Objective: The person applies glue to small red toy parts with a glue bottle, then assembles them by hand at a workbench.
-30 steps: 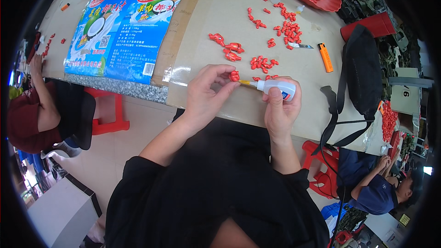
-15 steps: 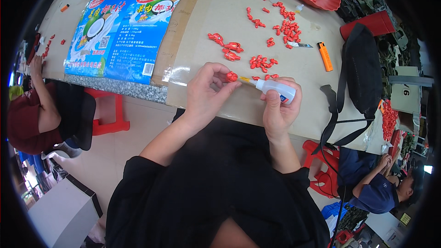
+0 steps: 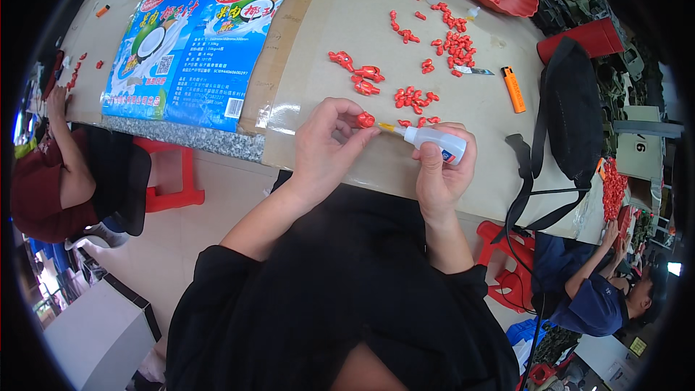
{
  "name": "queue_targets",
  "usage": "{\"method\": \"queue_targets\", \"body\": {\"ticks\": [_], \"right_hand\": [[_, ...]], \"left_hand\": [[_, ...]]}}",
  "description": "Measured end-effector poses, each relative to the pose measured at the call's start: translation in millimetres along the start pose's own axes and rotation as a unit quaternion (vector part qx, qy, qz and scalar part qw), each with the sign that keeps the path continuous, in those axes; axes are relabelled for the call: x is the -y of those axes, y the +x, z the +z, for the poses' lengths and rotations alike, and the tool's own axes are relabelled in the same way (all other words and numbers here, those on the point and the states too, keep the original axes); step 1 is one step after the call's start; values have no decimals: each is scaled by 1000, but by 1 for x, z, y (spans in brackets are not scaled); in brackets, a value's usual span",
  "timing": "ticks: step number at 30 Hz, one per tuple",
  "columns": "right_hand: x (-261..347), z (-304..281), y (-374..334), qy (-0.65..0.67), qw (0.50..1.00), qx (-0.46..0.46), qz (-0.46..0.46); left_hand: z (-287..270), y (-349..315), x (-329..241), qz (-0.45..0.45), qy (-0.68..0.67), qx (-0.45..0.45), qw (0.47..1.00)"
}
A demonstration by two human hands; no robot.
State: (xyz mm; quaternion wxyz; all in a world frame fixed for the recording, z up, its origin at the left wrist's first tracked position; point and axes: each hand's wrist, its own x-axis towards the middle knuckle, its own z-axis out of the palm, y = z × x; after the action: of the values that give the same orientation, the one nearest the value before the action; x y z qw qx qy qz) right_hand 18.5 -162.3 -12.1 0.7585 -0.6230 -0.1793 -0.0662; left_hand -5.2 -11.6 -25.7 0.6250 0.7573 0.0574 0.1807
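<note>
So the person's left hand (image 3: 326,146) is pinching a small red plastic piece (image 3: 366,120) between thumb and fingertips, held just above the near edge of the bench (image 3: 340,36). The right hand (image 3: 443,170) is wrapped around a little white glue bottle (image 3: 436,142), lying nearly sideways with its yellow nozzle right at the red piece, looks like it's touching. Just past the hands there's a loose scatter of red pieces (image 3: 415,98), and more of them further back. An orange lighter (image 3: 514,89) sits off to the right near a black bag (image 3: 572,119), and a flattened blue printed bag (image 3: 195,40) covers the left part of the bench.
</note>
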Motion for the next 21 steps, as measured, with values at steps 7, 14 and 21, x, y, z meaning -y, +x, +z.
{"method": "queue_targets", "body": {"ticks": [7,14,21], "right_hand": [[-1,1,0,-12,1000,-5,-7],[-3,2,-1,-29,1000,-2,-8],[8,-13,12,207,975,-59,59]], "left_hand": [[0,0,-1,-8,-11,0,1000],[1,0,2,4,-19,-4,1000],[-1,0,1,0,-52,16,999]]}}
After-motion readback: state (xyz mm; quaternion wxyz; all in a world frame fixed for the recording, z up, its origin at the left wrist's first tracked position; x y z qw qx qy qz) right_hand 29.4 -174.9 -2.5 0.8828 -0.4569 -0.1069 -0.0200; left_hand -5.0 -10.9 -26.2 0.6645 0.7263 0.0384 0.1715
